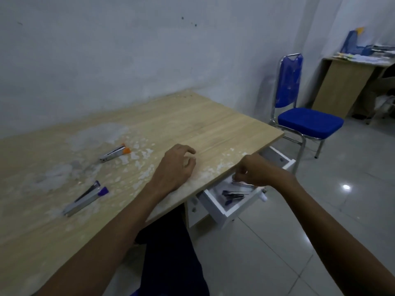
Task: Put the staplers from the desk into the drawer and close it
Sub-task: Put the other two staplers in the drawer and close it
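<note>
While the right hand [253, 175] sits low over the open drawer [226, 207], its fingers are curled narrow around a slim metallic stapler [242, 183] just under the desk edge; whether the grip is firm or already loosening cannot be told. The left hand [178, 165] rests on the desk [213, 124] near the front edge, fingers loosely bent, holding nothing.

Risks noted. The held stapler lies close beneath the desk's lip; a hasty release or lift could knock it against that edge or drop it outside the drawer onto the floor tiles [320, 231]. One dark-ended stapler [232, 196] already lies inside; a careless drop could land on it and leave the new one propped high, which may foul the drawer when pushed shut. Fingers left at the drawer rim at closing could be pinched.

Outstanding items. An orange-ended stapler [115, 153] and a purple-ended stapler [85, 199] lie on the desk, well apart from the drawer and to the left of the resting hand. White flaky residue [141, 165] is scattered around them; it may make the surface slippery under a grasp. A blue chair [303, 116] stands beyond the drawer, apparently clear of its travel.
</note>
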